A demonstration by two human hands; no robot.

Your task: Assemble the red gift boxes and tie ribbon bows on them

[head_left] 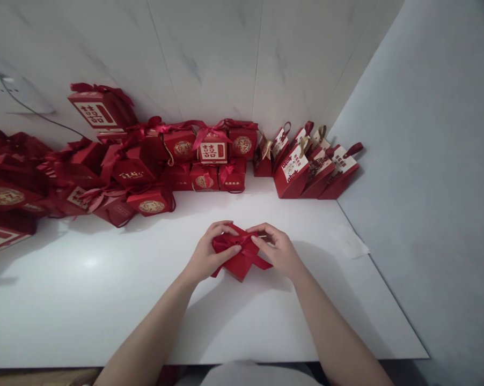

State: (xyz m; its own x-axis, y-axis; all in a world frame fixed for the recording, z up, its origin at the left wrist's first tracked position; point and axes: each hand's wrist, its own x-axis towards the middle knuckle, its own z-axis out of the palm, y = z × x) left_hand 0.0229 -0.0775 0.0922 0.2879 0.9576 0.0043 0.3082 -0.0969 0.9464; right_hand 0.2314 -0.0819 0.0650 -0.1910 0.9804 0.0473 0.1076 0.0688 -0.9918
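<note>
A small red gift box [239, 265] sits on the white table between my two hands, turned with one corner toward me. Dark red ribbon [262, 261] is tied in a bow across its top, and a loose tail hangs out to the right. My left hand [213, 249] curves around the box's left side, thumb and fingers closed on the bow's left part. From the right, my right hand [275, 246] pinches the ribbon near the knot between thumb and fingers. The knot itself is partly hidden by my fingertips.
Red gift boxes with bows [151, 203] are stacked along the wall from the left to the middle. Several triangular red boxes [292, 174] with ribbon loops stand at the back right. A clear or white slip [353, 244] lies near the right edge, beside a pale wall [435, 187].
</note>
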